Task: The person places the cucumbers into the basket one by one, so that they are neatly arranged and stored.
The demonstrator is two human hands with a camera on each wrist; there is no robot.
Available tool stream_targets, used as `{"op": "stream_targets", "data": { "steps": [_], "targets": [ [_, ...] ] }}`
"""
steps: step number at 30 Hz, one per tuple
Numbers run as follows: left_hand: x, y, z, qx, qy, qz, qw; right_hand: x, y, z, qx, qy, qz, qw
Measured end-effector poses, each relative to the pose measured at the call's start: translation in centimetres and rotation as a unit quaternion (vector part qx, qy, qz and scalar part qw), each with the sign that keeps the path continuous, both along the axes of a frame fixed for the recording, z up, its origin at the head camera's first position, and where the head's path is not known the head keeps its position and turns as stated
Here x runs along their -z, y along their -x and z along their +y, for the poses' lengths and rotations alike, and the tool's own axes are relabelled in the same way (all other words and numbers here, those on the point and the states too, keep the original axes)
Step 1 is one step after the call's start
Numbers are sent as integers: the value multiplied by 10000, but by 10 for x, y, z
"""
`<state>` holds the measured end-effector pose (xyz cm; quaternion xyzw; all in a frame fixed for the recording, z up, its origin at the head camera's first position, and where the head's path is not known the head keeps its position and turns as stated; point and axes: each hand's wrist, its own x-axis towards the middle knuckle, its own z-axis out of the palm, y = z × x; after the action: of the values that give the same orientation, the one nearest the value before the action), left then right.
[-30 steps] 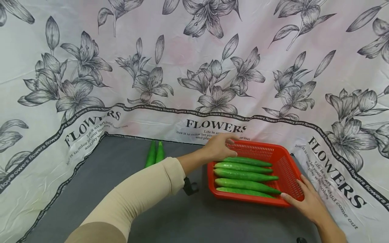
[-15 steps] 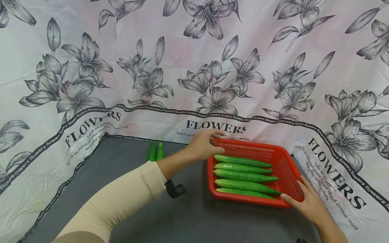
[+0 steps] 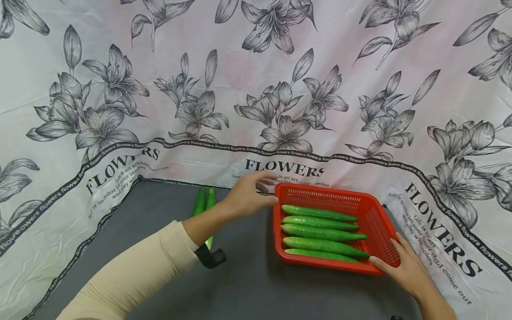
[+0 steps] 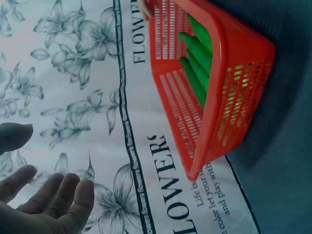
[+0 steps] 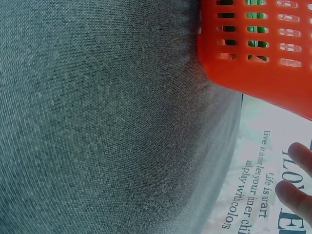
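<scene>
Several long green cucumbers (image 3: 324, 232) lie side by side in a red plastic basket (image 3: 394, 222) with slotted walls. My left hand (image 3: 250, 194) hovers just beyond the basket's left end, fingers apart and nothing in them; the left wrist view also shows this hand (image 4: 46, 200) spread beside the basket (image 4: 219, 73). At the basket's right front corner, my right hand (image 3: 410, 266) holds the rim between thumb and fingers. Two more cucumbers (image 3: 200, 203) lie on the grey surface to the left, partly hidden by my left forearm.
Dark grey cloth (image 3: 248, 284) covers the table. White flower-printed fabric (image 3: 224, 171) rises behind it and on both sides, close to the basket's back and right edges. A black strap (image 3: 210, 258) hangs from my left wrist.
My left hand has moved left, from above the basket's cucumbers to outside its left end. The right hand and the basket stay almost where they were.
</scene>
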<state>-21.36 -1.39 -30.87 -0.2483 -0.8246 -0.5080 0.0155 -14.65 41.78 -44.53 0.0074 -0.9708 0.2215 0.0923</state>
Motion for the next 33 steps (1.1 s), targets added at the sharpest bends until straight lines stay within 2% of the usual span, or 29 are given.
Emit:
{"op": "stream_targets", "data": {
  "steps": [8, 21, 26, 33],
  "targets": [
    [6, -2, -27, -372, -59, 175, 9991, 2, -1, 0, 0, 0, 39, 10000],
    [24, -4, -75, -990, 62, -308, 9946, 1, -1, -1, 33, 12, 144, 9999],
    [36, -4, -92, -1266, 226, -337, 9911, 2, 0, -1, 22, -3, 123, 9999],
    [48, -4, -109, -1432, 221, -383, 9887, 2, 0, -1, -7, 40, 117, 9999]
  ]
}}
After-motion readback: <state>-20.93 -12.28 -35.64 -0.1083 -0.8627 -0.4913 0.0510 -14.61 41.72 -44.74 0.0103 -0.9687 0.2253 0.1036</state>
